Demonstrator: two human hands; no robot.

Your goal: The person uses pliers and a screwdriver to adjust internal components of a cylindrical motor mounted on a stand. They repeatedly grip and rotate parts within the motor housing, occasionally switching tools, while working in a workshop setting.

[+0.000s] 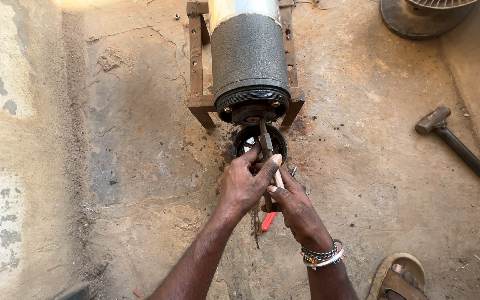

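Both hands, left hand point(244, 186) and right hand point(295, 208), grip pliers point(266, 145) over a cracked, oil-stained concrete floor point(140, 139).

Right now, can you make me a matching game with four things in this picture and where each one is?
Things:
1. Red-handled pliers
2. Dark metal hammer
3. Big grey cylinder-shaped motor
4. Tan sandal

Places:
A. lying on the rusty metal frame
B. bottom right corner of the picture
C. gripped by the left hand and the right hand
D. lying alone on the concrete floor, far right

Pairs: 1-C, 2-D, 3-A, 4-B
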